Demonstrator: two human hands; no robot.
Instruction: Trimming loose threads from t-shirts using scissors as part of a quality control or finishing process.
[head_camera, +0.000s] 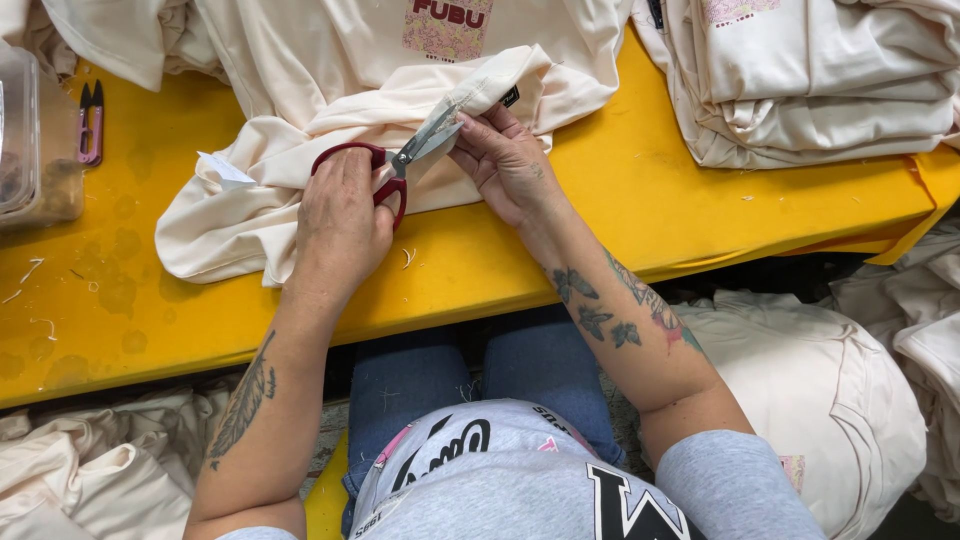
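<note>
1. The left hand (340, 215) is closed through the red handles of the scissors (400, 165), whose blades point up and right onto a folded edge of the cream shirt (300, 130).
2. The right hand (505, 160) pinches that folded edge just beside the blade tips, fingers curled around the cloth and holding it taut.
3. The shirt lies bunched on the yellow table (620, 200); left of it are small purple snips (90, 125) and a clear box (30, 140), and to its right a stack (830, 80) of folded cream garments.
4. Risk: the right fingertips sit very near the blades, so a hasty snip could nick them.
5. Risk: if the fold slackens, the blades may bite into the shirt cloth itself rather than only a loose thread.
</note>
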